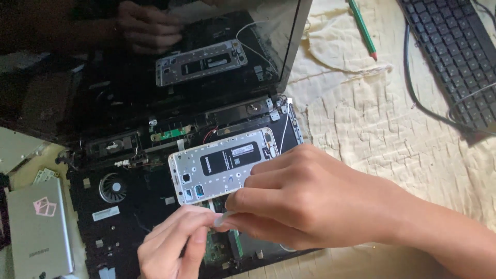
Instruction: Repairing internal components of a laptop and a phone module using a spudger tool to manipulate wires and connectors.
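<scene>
Silver and bare of its back cover, the phone frame (pixel 223 164) lies tilted on the opened laptop base (pixel 129 206), which props it up like a work stand. Just in front of the phone, the right hand (pixel 305 199) and left hand (pixel 178 243) meet, both pinching a small pale strip (pixel 221 221) between thumb and fingers; what the strip is cannot be told. Left of the phone sits the laptop's round fan (pixel 112 187), and farther left a grey drive (pixel 39 227). Behind the phone the dark laptop screen (pixel 155 62) mirrors it. Right of the phone, a cream cloth (pixel 372 124) covers the surface, carrying a green pencil (pixel 362 28) and a black keyboard (pixel 454 51).
</scene>
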